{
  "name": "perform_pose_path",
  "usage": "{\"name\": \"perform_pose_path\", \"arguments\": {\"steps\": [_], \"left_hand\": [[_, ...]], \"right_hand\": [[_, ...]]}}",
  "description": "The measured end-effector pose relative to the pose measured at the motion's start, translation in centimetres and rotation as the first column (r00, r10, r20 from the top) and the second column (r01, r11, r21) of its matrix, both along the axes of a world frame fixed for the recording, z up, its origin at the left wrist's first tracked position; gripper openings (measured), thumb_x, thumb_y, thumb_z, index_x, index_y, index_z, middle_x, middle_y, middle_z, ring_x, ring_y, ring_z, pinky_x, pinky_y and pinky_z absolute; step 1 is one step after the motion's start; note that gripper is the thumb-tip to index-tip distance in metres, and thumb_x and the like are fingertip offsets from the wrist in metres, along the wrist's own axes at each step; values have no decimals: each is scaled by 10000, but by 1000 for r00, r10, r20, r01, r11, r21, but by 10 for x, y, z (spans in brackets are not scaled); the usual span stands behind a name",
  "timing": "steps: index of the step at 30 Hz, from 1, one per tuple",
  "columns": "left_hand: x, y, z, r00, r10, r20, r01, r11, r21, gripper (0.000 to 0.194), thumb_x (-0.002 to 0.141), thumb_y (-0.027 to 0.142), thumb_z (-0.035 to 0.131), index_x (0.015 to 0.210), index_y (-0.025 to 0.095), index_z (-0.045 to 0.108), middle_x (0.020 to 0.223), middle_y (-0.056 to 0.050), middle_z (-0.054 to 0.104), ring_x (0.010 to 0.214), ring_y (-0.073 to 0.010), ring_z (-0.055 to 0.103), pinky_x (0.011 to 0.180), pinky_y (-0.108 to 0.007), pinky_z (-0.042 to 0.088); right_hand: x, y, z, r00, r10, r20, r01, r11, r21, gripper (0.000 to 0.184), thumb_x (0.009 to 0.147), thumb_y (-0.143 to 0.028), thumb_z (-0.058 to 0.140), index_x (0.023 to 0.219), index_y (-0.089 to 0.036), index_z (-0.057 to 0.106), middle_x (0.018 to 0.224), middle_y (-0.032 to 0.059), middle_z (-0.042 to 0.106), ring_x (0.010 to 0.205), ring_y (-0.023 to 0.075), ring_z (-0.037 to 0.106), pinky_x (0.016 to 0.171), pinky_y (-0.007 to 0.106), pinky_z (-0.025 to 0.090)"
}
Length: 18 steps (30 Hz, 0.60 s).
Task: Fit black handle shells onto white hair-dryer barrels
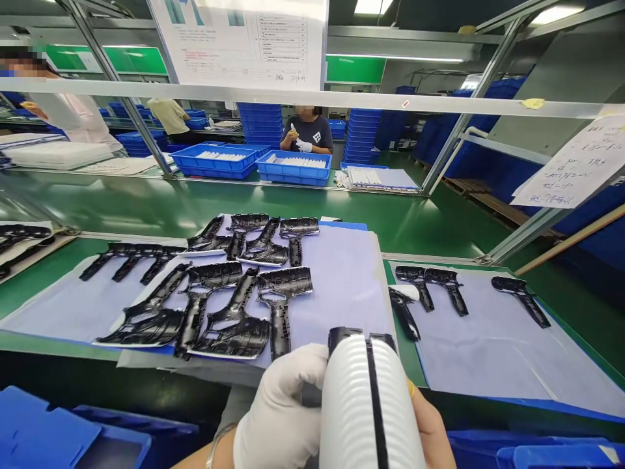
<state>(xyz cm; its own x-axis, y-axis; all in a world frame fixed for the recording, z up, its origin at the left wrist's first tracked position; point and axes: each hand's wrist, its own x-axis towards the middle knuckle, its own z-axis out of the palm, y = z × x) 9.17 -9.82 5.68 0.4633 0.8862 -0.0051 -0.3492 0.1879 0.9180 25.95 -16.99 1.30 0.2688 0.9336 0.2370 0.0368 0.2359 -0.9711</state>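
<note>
A white, ribbed plastic housing with a black strip down its middle fills the lower centre, close to the camera. Its far end shows two black edges with a gap between them. My left hand, in a white glove, is closed around its left side. On the right side my right hand grips it, with something yellow on one finger; most of that hand is hidden behind the housing. Beyond it, several black gun-shaped shell halves lie hollow side up on a pale sheet.
To the right, more black shell pieces and a white-topped one lie on another sheet. Blue bins stand below the table edge. A metal rail crosses above. Across the green conveyor, a co-worker sits behind blue trays.
</note>
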Motion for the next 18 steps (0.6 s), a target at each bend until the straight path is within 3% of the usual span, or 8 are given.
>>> {"name": "perform_pose_path", "arguments": {"steps": [2, 5, 9, 14, 18], "left_hand": [[-3, 0, -5, 1000, -12, 17, 10, 997, 80, 149, 701, 193, 854, 682, 166, 708, 762, -28, 676, 684, -159, 622, 666, -295, 553], [-7, 1, -9, 1000, -8, 2, 7, 988, 152, 179, 737, 262, 833, 692, 172, 685, 832, -62, 700, 736, -208, 656, 711, -360, 574], [-10, 1, -10, 1000, 23, -9, -19, 949, 316, 136, 736, 212, 833, 725, 187, 699, 943, -72, 729, 837, -241, 693, 828, -410, 575], [-12, 1, -14, 999, 53, -5, -48, 930, 365, 141, 721, 125, 830, 758, 194, 714, 865, -33, 694, 746, -169, 652, 740, -319, 562], [-12, 2, -15, 997, 75, -10, -63, 899, 433, 187, 675, 96, 853, 743, 194, 709, 803, 2, 638, 697, -121, 605, 689, -260, 536]], "right_hand": [[-1, -1, -7, 999, 31, 20, -33, 997, 75, 377, 860, -319, 724, 1236, -336, 699, 1249, 75, 713, 1093, 330, 692, 963, 404, 569], [-2, -3, -14, 998, 38, 55, -43, 995, 89, 399, 875, -269, 702, 1266, -342, 673, 1273, 73, 698, 1104, 331, 687, 970, 425, 569], [-4, -4, -8, 991, 34, 128, -48, 992, 113, 415, 877, -250, 696, 1281, -341, 669, 1235, 78, 719, 1099, 332, 690, 990, 462, 560], [-8, -1, 14, 992, 52, 118, -61, 995, 74, 403, 894, -251, 691, 1258, -425, 677, 1216, 34, 731, 1061, 290, 702, 974, 440, 571], [-8, -3, 13, 989, 68, 129, -84, 989, 124, 387, 901, -257, 673, 1267, -382, 684, 1216, 58, 730, 1093, 311, 691, 951, 422, 583]]}}
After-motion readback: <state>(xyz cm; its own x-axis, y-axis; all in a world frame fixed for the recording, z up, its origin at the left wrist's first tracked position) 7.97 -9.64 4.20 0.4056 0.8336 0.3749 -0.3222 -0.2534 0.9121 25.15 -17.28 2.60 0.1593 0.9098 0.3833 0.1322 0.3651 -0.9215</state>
